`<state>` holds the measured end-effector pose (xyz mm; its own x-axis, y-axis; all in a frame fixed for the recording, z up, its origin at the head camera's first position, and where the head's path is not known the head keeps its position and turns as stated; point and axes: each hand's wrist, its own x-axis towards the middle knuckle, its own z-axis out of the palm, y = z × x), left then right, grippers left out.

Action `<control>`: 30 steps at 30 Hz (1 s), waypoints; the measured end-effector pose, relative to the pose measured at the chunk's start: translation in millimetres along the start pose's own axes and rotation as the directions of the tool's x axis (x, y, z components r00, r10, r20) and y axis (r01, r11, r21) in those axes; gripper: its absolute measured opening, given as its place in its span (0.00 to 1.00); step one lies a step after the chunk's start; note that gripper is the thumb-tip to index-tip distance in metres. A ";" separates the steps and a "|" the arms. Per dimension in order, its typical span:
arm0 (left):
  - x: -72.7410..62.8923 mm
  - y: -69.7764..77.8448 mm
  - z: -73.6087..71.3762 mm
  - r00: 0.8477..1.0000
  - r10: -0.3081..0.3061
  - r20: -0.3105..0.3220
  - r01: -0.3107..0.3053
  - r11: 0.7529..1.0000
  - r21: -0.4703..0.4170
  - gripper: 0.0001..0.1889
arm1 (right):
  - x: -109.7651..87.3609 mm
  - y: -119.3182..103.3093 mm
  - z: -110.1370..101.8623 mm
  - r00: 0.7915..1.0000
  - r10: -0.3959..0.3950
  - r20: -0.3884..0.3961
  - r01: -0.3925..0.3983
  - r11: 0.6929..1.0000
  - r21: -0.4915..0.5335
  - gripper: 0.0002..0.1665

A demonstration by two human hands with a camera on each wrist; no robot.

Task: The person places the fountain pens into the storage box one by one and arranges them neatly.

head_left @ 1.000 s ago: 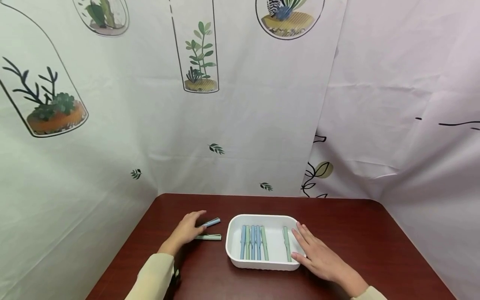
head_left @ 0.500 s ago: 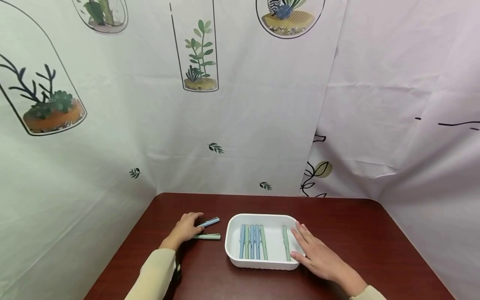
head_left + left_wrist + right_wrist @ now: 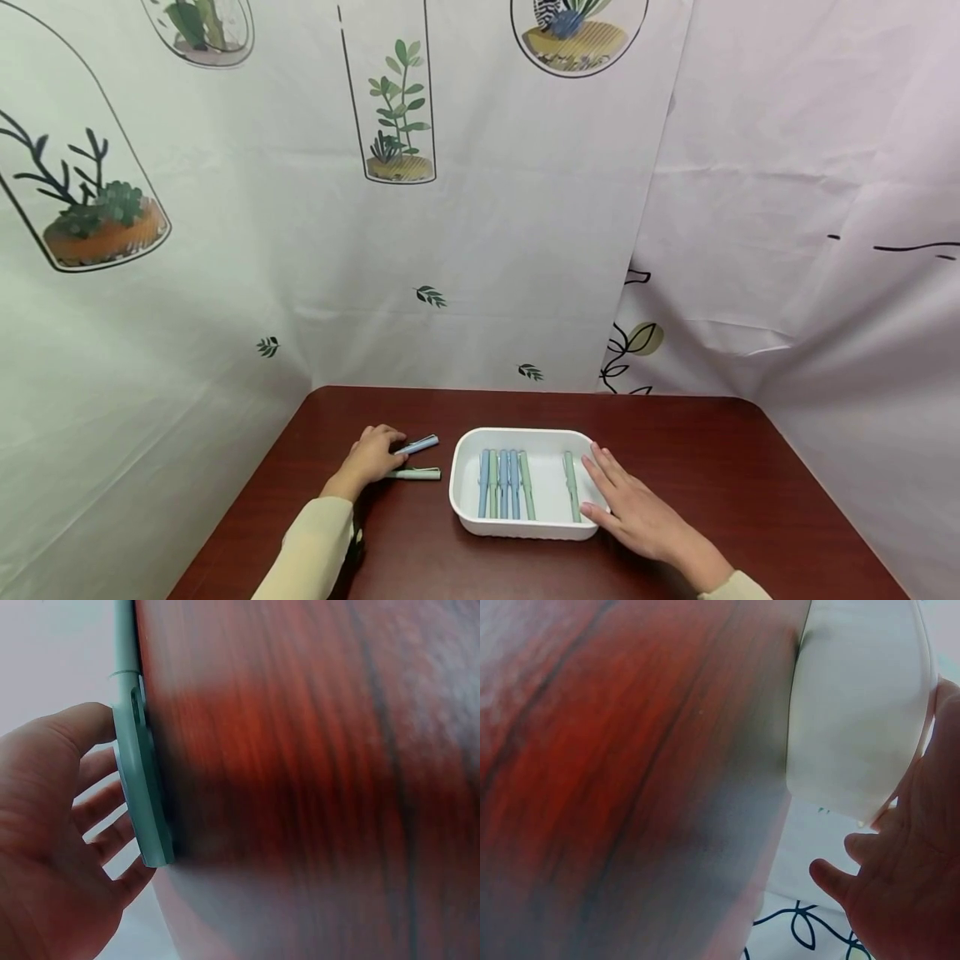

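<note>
My left hand (image 3: 370,458) rests low on the table with thumb and fingers apart, over the near end of a light blue pen (image 3: 420,444). A light green pen (image 3: 417,473) lies just below the thumb; in the left wrist view this green pen (image 3: 139,772) stands in front of the fingers and hides their tips. A white tray (image 3: 547,528) holds several blue and green pens: a group of blue pens (image 3: 503,483) and green ones on its left, and a single green pen (image 3: 572,486) on its right. With fingers spread, my right hand (image 3: 637,510) touches the tray's right rim.
The dark red wooden table (image 3: 420,550) has rounded back corners. A white cloth (image 3: 480,250) with printed plants hangs behind it and along both sides. The tray's outer side wall (image 3: 859,712) fills the upper right of the right wrist view.
My left index finger has drawn slightly nearer to the thumb around the blue pen. The view has shifted a little. My right hand and the tray keep their places.
</note>
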<state>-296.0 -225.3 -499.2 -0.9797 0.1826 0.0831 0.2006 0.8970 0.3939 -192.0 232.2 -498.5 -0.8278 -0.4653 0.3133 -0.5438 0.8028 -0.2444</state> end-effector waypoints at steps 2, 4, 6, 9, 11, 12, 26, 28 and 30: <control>1.2 0.8 -0.3 1.000 0.001 -0.005 -0.001 1.000 0.009 0.16 | 0.0 -0.5 -0.7 1.000 0.007 0.010 -0.007 1.000 0.009 0.42; 2.4 1.5 -0.2 1.000 -0.005 -0.011 0.005 1.000 0.014 0.12 | 0.1 -0.7 -1.1 1.000 0.014 0.019 -0.014 1.000 0.011 0.42; 3.9 1.7 0.0 1.000 -0.006 -0.014 0.006 1.000 0.022 0.09 | 0.3 -0.9 -1.5 1.000 0.016 0.022 -0.016 1.000 0.011 0.42; 4.7 1.9 -0.5 0.999 -0.029 -0.018 0.030 0.999 0.031 0.06 | 0.6 -0.6 -1.5 1.000 0.016 0.018 -0.017 1.000 0.012 0.42; 4.6 1.9 -1.4 0.998 -0.050 -0.027 0.050 0.998 0.026 0.05 | 0.7 -0.3 -1.2 1.000 0.013 0.013 -0.014 1.000 0.014 0.42; 4.4 2.1 -1.9 0.997 -0.067 -0.034 0.067 0.998 0.018 0.05 | 0.6 -0.1 -0.8 1.000 0.013 0.013 -0.013 1.000 0.015 0.42; 2.0 18.5 -17.7 0.978 -0.154 -0.144 0.116 0.963 -0.242 0.08 | -0.6 0.9 0.5 1.000 0.004 0.004 -0.004 1.000 0.012 0.42; 1.2 21.2 -18.9 0.978 -0.161 -0.132 0.116 0.949 -0.292 0.09 | -0.3 0.7 0.2 1.000 0.006 0.008 -0.006 1.000 0.019 0.42; 0.1 24.0 -19.7 0.980 -0.161 -0.120 0.114 0.938 -0.328 0.10 | -0.1 0.7 0.2 1.000 0.007 0.011 -0.007 1.000 0.023 0.42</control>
<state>-291.3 -211.7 -471.7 -0.9917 -0.0143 0.1278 0.0770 0.7299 0.6792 -192.3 232.7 -498.8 -0.8330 -0.4637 0.3019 -0.5409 0.7973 -0.2680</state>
